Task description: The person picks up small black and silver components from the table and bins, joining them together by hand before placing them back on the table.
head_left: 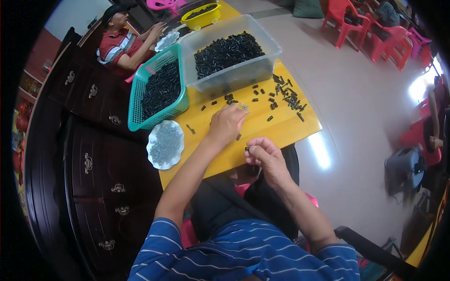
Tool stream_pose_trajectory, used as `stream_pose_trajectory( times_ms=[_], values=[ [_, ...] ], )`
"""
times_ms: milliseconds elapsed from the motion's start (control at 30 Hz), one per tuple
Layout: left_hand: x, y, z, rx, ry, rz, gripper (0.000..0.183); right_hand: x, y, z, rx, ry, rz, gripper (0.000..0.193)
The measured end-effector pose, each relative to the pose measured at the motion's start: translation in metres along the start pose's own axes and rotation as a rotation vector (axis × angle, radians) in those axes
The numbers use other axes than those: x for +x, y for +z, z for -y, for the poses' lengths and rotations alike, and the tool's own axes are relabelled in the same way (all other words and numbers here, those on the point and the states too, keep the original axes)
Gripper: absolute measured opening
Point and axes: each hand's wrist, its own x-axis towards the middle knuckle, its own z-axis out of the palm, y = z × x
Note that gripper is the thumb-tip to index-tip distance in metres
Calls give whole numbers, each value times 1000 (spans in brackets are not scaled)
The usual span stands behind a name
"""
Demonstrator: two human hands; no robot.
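Observation:
My left hand [226, 124] reaches over the yellow table, its fingers bent together and pointing down beside a small heap of thin silver pins [243, 107]. Whatever lies between those fingertips is hidden. At the table's front edge, my right hand [266, 157] pinches a small black plastic piece [247, 148] between thumb and fingers. Loose black pieces [255, 99] of similar size are scattered ahead of my hands, with a denser pile [291, 99] toward the right corner. One black piece [238, 137] lies just by my left hand.
A teal basket [135, 110] and a clear plastic bin [229, 75] hold many black pieces. A scalloped white dish [152, 161] contains silver pins. Across the table sits a person [124, 47] near a yellow tub [201, 19]. Dark drawers [93, 164] stand at left; red chairs [344, 23] are farther right.

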Motion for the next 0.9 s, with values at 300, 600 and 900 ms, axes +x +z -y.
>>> stream_pose_trajectory(
  times_ms=[300,600,900],
  values=[
    [7,17,10,76,40,53,12,0,-1,1,4,17,23,13],
    [10,16,11,136,124,32,11,1,-1,0,-12,27,32,14],
    [-12,-39,-22,-391,-291,48,5,-2,2,4,22,9,-55,13]
  ],
)
